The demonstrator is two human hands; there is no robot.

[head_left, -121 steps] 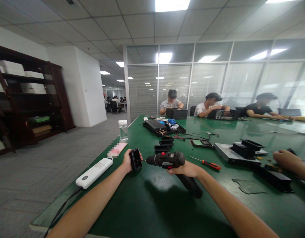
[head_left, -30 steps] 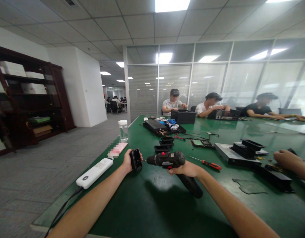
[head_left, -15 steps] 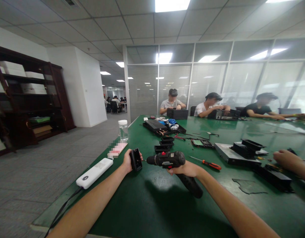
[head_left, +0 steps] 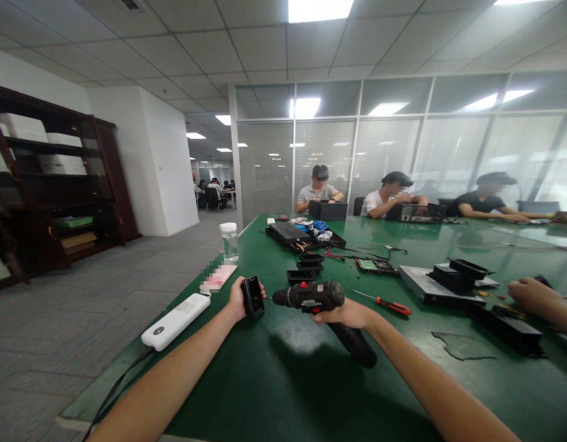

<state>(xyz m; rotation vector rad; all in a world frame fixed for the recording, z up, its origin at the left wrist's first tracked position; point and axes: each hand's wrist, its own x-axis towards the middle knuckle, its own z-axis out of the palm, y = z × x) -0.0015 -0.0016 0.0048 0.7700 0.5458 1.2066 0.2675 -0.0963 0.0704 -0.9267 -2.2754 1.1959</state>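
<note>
A small black box-like part is upright in my left hand, its open side turned toward the drill. My right hand is wrapped round the grip of a black power drill, which lies level and points left. The thin bit of the drill reaches the black part; whether it sits on a screw is too small to tell. Behind the drill, similar black frames stand in a row. An orange-handled screwdriver lies to the right of the drill.
The green table bears a white power bank, a clear jar, a silver case, a long black housing and a glass-like sheet. Another person's hand is at right. People sit across the table.
My hands, the drill and the black part look unmoved. Across the table, the person in the light shirt has shifted head and hands slightly, and the dark box there sits slightly further left.
</note>
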